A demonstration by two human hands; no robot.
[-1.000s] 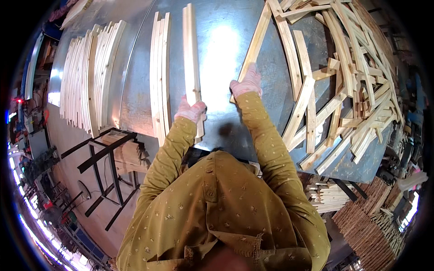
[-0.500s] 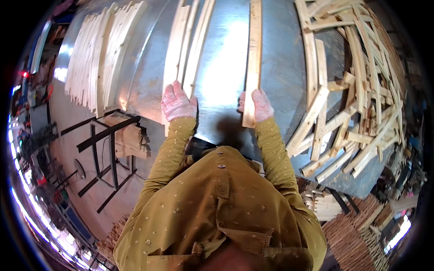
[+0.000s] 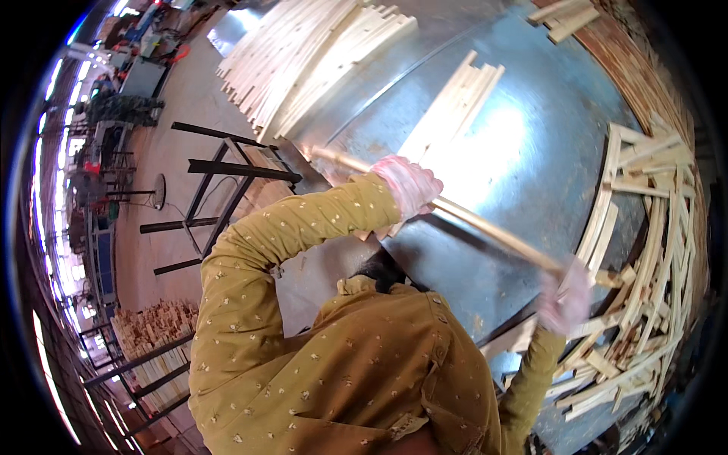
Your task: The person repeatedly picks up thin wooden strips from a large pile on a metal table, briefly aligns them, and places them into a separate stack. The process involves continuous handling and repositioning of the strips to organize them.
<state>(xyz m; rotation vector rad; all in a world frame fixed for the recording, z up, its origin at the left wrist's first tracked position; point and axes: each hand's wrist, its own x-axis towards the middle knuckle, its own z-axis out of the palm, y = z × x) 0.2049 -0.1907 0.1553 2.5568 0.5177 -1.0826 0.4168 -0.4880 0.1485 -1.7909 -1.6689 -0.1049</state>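
Note:
A long, narrow wooden strip [image 3: 493,233] lies slantwise across in front of me, its left end beyond my left hand and its right end at my right hand. My left hand [image 3: 409,186], in a pale pinkish glove, is closed around the strip near its middle, above the near end of a small row of pale wooden strips [image 3: 460,102]. At the strip's right end my right hand [image 3: 565,296], gloved too and blurred by motion, grips it. The fingertips of the right hand cannot be made out.
These strips lie on a shiny metal table [image 3: 546,152]. A large row of aligned strips [image 3: 296,53] is at the far left, a jumbled heap of wood pieces [image 3: 660,250] at the right. Left of the table stands a black metal frame [image 3: 227,174]; stacked wood [image 3: 155,334] is at lower left.
The view has turned to the right. The strip, earlier pointing away from me in my right hand, now lies crosswise. My left hand has left the small row and taken hold of the strip.

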